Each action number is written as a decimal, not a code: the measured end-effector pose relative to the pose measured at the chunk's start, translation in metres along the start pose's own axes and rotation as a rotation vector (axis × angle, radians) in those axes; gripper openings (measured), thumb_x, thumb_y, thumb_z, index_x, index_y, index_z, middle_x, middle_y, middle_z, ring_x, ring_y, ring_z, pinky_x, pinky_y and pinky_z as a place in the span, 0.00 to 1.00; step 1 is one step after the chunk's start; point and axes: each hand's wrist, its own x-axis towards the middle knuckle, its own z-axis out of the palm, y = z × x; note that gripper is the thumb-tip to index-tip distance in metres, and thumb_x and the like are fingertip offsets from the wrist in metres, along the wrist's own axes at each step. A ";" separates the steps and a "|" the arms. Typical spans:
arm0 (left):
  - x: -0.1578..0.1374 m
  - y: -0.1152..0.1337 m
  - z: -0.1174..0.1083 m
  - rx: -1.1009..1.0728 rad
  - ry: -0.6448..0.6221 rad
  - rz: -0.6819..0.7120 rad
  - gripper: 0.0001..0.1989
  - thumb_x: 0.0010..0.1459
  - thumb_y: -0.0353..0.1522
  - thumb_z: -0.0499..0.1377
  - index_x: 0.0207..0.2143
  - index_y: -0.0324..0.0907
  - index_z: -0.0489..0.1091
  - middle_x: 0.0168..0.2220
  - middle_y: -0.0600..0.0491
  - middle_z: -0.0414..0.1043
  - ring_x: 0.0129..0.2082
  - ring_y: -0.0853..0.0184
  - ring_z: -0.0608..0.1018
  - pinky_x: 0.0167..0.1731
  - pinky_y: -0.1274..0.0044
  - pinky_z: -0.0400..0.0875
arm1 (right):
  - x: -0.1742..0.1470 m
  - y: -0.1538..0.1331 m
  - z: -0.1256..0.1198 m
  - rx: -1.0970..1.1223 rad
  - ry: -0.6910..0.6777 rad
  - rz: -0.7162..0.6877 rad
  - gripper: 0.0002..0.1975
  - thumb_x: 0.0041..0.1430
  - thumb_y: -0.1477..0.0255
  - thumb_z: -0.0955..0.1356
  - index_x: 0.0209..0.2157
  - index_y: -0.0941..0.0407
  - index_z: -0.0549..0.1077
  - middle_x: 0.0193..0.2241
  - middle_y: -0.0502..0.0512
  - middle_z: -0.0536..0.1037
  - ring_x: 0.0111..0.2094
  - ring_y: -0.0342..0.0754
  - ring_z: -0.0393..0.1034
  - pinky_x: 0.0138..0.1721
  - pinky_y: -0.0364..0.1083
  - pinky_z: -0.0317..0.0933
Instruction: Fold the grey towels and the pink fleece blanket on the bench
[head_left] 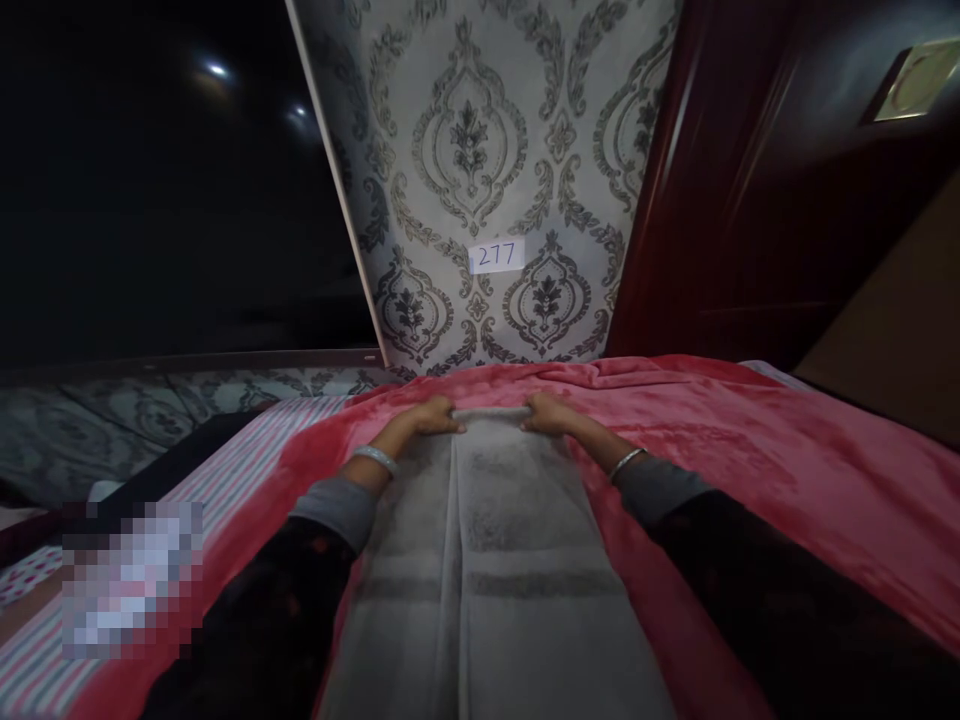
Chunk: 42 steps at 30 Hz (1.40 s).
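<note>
A grey towel [536,610] lies lengthwise in front of me, its two long sides folded in to meet along a seam near the middle. Its far end makes a narrow rolled or turned-over edge. My left hand [437,415] grips the left end of that edge, fingers closed around it. At the right end, my right hand [547,413] pinches the same edge. Under the towel spreads a red and pink plush blanket [705,450]. Both hands are near the blanket's far side.
A striped sheet [247,450] shows at the left, with a blurred-out patch [131,580] over it. Behind stand a large dark screen [172,200], a patterned wall with a paper label [496,256] reading 277, and a dark red wooden panel [720,200].
</note>
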 end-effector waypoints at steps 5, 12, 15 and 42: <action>-0.031 0.031 -0.068 0.046 0.163 0.086 0.14 0.51 0.41 0.65 0.33 0.40 0.72 0.32 0.53 0.72 0.38 0.62 0.74 0.40 0.74 0.66 | -0.027 -0.014 -0.080 -0.010 0.149 -0.021 0.10 0.54 0.73 0.72 0.40 0.58 0.78 0.36 0.55 0.80 0.40 0.51 0.74 0.39 0.43 0.63; -0.118 0.122 -0.164 0.402 0.799 0.294 0.21 0.62 0.43 0.56 0.44 0.33 0.67 0.42 0.53 0.67 0.52 0.59 0.72 0.53 0.64 0.61 | -0.100 -0.037 -0.208 -0.165 0.889 -0.324 0.25 0.71 0.63 0.54 0.48 0.68 0.73 0.51 0.62 0.73 0.53 0.55 0.66 0.50 0.53 0.58; -0.164 0.147 -0.155 0.540 0.916 0.352 0.23 0.67 0.44 0.48 0.47 0.30 0.64 0.46 0.50 0.64 0.56 0.53 0.69 0.55 0.58 0.56 | -0.158 -0.046 -0.208 -0.233 0.987 -0.401 0.23 0.73 0.64 0.54 0.48 0.66 0.71 0.53 0.62 0.70 0.57 0.58 0.60 0.54 0.57 0.55; -0.281 0.055 0.171 0.349 0.483 0.412 0.21 0.61 0.26 0.55 0.57 0.39 0.68 0.56 0.40 0.72 0.56 0.53 0.72 0.53 0.61 0.67 | -0.320 0.009 0.106 0.072 0.556 -0.399 0.15 0.66 0.71 0.64 0.52 0.54 0.74 0.50 0.61 0.76 0.52 0.59 0.67 0.52 0.60 0.64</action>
